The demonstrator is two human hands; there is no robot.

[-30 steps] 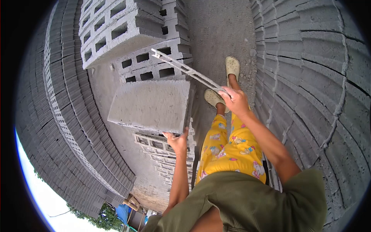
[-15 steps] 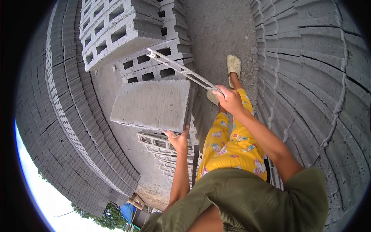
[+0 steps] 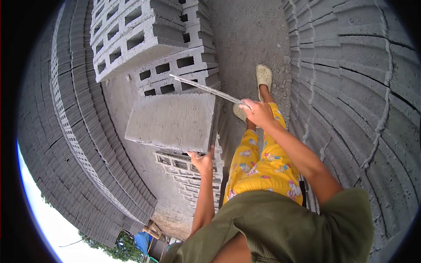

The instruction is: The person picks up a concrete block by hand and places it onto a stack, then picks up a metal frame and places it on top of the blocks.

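A stacked block wall (image 3: pixel 351 109) bounds the gravel walkway (image 3: pixel 250 35), which offers open room beside the hollow-block stack (image 3: pixel 171 35). Near that stack, the flat-faced concrete block (image 3: pixel 173 122) has its lower corner seemingly steadied by the left hand (image 3: pixel 202 163), closure unclear; a slim frame (image 3: pixel 215 91) is gripped by one end, perhaps for reach, in the right hand (image 3: pixel 258 114).

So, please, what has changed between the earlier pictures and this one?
The right hand has turned the slim grey frame nearly edge-on to the camera, its far end now lower in the picture. Nothing was newly gripped or released. The left hand stays at the edge of the concrete block.
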